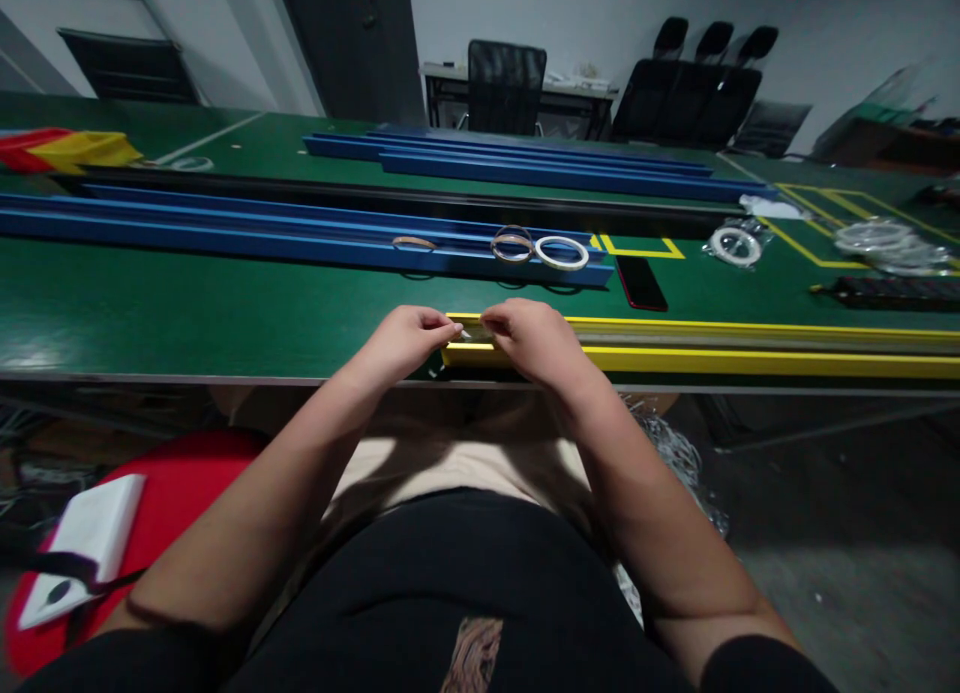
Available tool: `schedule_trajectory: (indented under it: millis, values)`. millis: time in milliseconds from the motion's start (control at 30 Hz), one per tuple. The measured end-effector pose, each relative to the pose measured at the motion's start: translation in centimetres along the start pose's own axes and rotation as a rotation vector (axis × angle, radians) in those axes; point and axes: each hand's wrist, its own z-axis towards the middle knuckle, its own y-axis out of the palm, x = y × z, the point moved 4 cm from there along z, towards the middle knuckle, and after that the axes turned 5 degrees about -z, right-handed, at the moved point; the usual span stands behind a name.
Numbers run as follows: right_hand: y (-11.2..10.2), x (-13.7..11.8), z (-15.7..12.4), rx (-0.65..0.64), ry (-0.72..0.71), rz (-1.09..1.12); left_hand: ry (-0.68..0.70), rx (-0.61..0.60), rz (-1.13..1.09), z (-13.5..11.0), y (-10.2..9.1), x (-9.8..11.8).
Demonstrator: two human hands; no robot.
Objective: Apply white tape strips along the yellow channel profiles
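Along the front of the green table lies a long yellow channel profile, running off to the right edge of the view. At its left end my left hand is closed in a pinch on a small whitish piece, too small to name. My right hand rests over the channel just to the right, fingers curled together; what they hold, if anything, is hidden. The two hands are a small gap apart. Farther back, blue channel profiles bear a white tape roll and a brown tape roll.
A dark phone lies behind the yellow profile. Plastic-wrapped white rolls and a black power strip are at the right. A long black profile crosses the table. A red stool with a white box stands at my left.
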Motion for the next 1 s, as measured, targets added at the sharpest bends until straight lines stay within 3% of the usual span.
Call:
schedule_trajectory:
  millis: [167,333,433,733,1000]
  values:
    - [0.3,-0.3,2.5,-0.09,-0.129,-0.02,-0.021,-0.019,-0.048,0.5,-0.4,-1.8]
    - [0.2,-1.4,2.5,-0.114,-0.158,-0.063,0.004,-0.088,-0.151,1.1,0.1,-3.4]
    - [-0.1,-1.7,2.5,-0.097,-0.158,-0.138,0.014,-0.061,-0.153,1.2,0.3,-3.9]
    - [0.5,-2.8,4.2,-0.201,-0.284,-0.271,-0.009,-0.003,-0.077,-0.1,0.3,-1.8]
    - [0.5,-3.6,4.8,-0.223,-0.332,-0.282,0.017,-0.022,-0.104,-0.1,0.2,-1.7]
